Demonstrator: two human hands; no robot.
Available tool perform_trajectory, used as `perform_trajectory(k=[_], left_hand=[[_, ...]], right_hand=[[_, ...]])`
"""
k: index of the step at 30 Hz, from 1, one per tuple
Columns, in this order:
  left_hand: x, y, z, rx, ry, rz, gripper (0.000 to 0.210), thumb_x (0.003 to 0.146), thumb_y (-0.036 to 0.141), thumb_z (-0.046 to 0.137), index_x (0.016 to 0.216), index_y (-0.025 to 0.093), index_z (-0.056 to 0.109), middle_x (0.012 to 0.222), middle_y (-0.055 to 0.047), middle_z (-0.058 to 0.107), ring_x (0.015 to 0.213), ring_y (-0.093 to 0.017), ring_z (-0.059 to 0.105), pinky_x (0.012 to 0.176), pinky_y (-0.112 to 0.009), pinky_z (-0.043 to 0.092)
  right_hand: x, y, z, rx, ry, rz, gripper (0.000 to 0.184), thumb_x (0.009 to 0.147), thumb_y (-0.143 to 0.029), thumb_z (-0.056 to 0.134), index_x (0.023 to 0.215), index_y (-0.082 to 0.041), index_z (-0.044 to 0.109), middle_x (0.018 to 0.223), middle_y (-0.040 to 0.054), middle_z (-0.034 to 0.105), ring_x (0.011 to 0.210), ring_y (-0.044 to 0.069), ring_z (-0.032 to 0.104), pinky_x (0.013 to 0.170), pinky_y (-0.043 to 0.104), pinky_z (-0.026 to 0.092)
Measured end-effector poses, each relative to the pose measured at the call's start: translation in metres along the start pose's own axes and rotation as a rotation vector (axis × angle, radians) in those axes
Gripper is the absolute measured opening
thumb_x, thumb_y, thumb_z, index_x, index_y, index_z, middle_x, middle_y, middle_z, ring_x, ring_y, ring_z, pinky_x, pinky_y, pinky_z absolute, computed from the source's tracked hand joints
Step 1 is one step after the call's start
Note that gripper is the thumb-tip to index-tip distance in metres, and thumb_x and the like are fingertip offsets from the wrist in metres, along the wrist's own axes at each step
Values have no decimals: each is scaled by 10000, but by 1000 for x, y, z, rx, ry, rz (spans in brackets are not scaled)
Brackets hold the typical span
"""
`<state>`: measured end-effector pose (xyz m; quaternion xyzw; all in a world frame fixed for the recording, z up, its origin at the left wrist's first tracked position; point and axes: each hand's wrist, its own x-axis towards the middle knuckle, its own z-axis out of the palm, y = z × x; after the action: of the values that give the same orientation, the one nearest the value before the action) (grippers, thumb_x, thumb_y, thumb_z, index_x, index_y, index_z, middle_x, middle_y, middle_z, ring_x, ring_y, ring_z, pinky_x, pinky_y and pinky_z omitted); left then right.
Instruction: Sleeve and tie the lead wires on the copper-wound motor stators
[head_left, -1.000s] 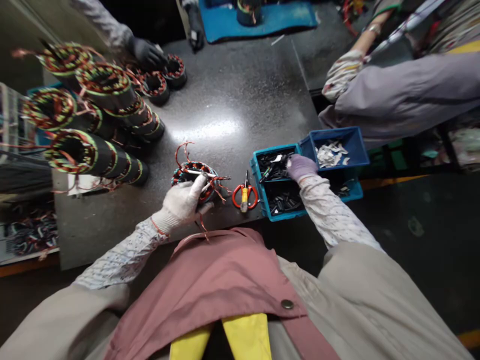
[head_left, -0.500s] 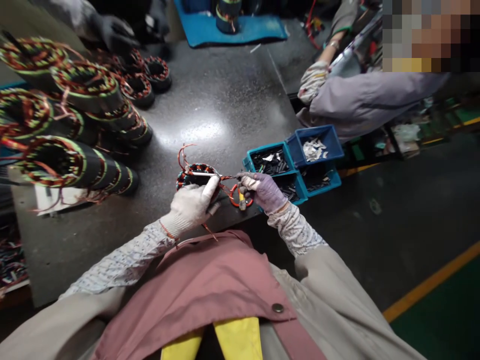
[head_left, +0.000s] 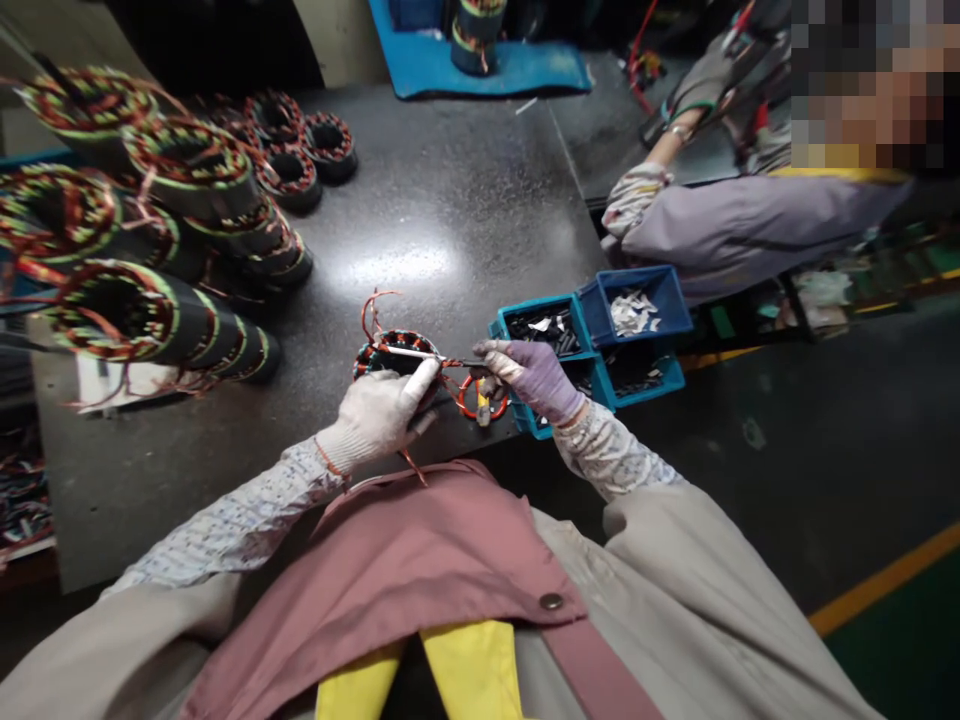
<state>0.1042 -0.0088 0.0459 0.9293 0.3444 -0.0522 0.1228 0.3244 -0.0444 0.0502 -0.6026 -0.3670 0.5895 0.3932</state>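
Note:
On the metal table near its front edge sits a ring-shaped motor stator (head_left: 366,362) wound with copper wire. My left hand (head_left: 375,412), in a white glove, lies over its near side, thumb and fingers pinching the winding lead beside a thin white sleeve (head_left: 409,352). From the pinch a twisted copper lead (head_left: 453,363) runs right to a thin dark sleeve (head_left: 472,365). My right hand (head_left: 541,378), in a purple and white glove, is closed on that sleeve. Under the right fingers lies an orange-red loop with a yellow part (head_left: 484,408), its kind partly hidden.
Four small bins hold dark sleeves and white scraps, such as the blue bin (head_left: 679,325) at right. Tall stacked stators (head_left: 202,320) crowd the left, with small stators (head_left: 330,150) behind. A blue mat (head_left: 517,75) lies at the back. A co-worker's sleeve (head_left: 720,220) is at upper right.
My right hand has shifted slightly right along the lead; my left hand keeps its pinch. Another person's dark-gloved hands at the upper left have gone from view. The co-worker's hand at right has moved.

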Motion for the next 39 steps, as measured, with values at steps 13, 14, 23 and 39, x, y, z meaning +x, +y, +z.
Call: perform_trajectory(k=[13,14,23,39], left_hand=[[-7,-24,19,63,385,239,573,903,400,507,1406,130,460,788,-104,741,674,-272,701,536,-324,492],[-6,-26,18,77,401,271,581,908,390,506,1429,148,423,782,-88,741,671,-266,703,531,-315,489],[-7,-22,12,58,444,237,635,865,356,589,1449,190,403,781,-56,733,726,-290,712,540,-326,511],[-5,-17,13,28,277,133,629,846,437,532,1356,69,548,817,-160,732,721,-323,707,573,-401,541]], right_hand=[[20,2,38,-623,-110,-325,139,917,-218,626,979,-186,746,972,40,758,924,168,696,849,248,516],[23,3,28,-626,-166,-319,162,926,-227,618,1020,-194,745,971,25,759,899,157,695,826,236,518],[72,38,-162,-1471,-133,351,310,930,-352,574,1188,-271,725,1197,63,721,1121,244,658,946,333,498],[93,51,-163,-1521,-56,213,315,924,-299,572,1165,-131,686,1163,191,689,1049,329,658,846,430,506]])
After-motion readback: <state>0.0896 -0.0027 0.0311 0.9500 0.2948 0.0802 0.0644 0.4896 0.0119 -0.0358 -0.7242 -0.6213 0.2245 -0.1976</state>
